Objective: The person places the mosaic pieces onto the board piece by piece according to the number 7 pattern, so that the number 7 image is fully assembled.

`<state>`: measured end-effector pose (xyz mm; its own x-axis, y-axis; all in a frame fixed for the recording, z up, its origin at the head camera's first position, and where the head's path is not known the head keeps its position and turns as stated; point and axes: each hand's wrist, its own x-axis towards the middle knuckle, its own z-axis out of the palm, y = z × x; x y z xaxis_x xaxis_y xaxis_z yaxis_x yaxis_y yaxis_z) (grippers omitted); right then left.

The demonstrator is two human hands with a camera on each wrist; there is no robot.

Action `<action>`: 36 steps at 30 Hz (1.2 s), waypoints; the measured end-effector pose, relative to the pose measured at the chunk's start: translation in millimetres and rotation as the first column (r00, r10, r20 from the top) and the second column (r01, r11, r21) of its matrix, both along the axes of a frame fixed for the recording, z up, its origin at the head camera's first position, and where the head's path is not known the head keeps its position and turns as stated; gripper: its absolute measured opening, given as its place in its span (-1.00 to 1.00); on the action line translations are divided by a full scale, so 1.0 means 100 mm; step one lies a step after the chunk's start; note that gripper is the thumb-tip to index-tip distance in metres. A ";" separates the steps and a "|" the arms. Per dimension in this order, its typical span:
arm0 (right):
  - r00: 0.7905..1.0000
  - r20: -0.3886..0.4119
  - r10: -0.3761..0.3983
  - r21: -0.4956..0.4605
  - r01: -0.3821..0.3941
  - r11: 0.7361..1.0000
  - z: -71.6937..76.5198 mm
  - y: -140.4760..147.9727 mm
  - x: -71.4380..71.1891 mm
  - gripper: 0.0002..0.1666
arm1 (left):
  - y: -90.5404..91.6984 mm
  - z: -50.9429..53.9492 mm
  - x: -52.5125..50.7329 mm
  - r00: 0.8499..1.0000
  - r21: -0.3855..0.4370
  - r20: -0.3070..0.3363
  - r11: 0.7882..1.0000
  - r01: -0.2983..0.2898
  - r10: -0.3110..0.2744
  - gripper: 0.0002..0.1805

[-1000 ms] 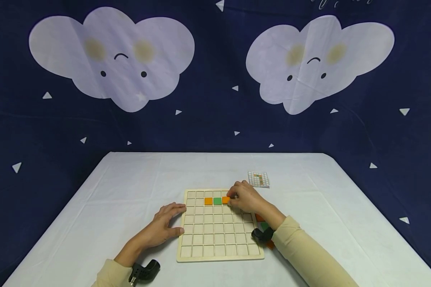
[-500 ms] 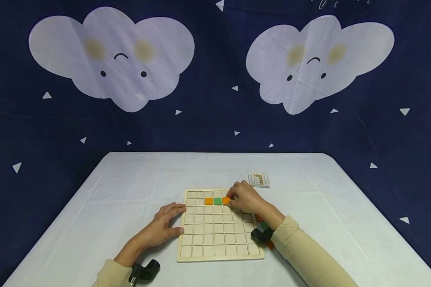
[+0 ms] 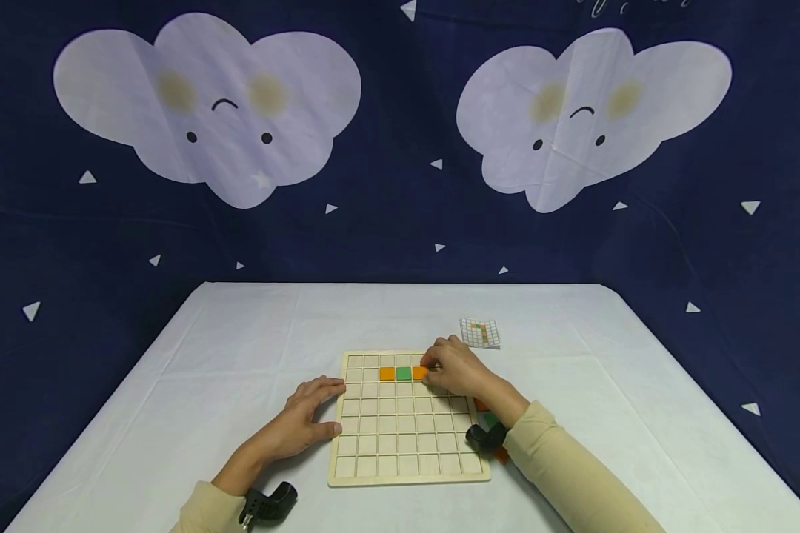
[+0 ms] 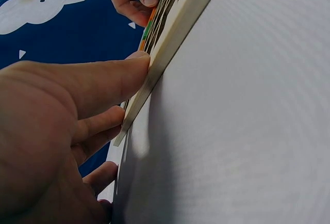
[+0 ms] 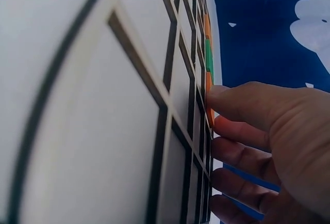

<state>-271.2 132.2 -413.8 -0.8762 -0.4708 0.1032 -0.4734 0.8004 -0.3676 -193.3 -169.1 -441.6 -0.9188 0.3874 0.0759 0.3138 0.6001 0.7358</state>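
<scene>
Near 12 o'clock on the board (image 3: 387, 424), the right hand (image 3: 460, 368) pinches an orange tile (image 3: 418, 373), probably light, stiff, best held by its edges, while the relaxed left hand (image 3: 300, 419) touches the 9 o'clock rim.

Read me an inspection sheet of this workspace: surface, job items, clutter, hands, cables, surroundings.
Surface: table under white cloth.
Job items: pale gridded board; left orange tile, green tile and right orange tile in one row; printed card past the board.
Clutter: loose tiles by the board's right side, partly hidden.
Left hand: touches the board's left edge.
Right hand: pinches the right orange tile.
Cables: nothing seen.
Surroundings: dark blue backdrop, printed clouds.
</scene>
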 end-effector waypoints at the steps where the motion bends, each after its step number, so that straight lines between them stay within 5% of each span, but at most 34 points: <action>1: 1.000 -0.001 0.002 -0.001 -0.002 1.000 0.00 0.00 0.00 -0.76 | 0.00 0.00 0.00 1.000 0.000 0.002 1.000 0.000 0.000 -0.34; 36: 0.998 0.000 -0.057 -0.118 0.057 0.991 0.17 0.35 0.08 -0.68 | 0.01 0.00 0.00 1.000 -0.007 0.016 1.000 -0.010 0.010 -0.33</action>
<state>-263.6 167.4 -396.8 -0.9009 -0.4043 0.1576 -0.4293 0.7775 -0.4595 -193.5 -168.5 -441.2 -0.9237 0.3787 0.0586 0.2960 0.6082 0.7365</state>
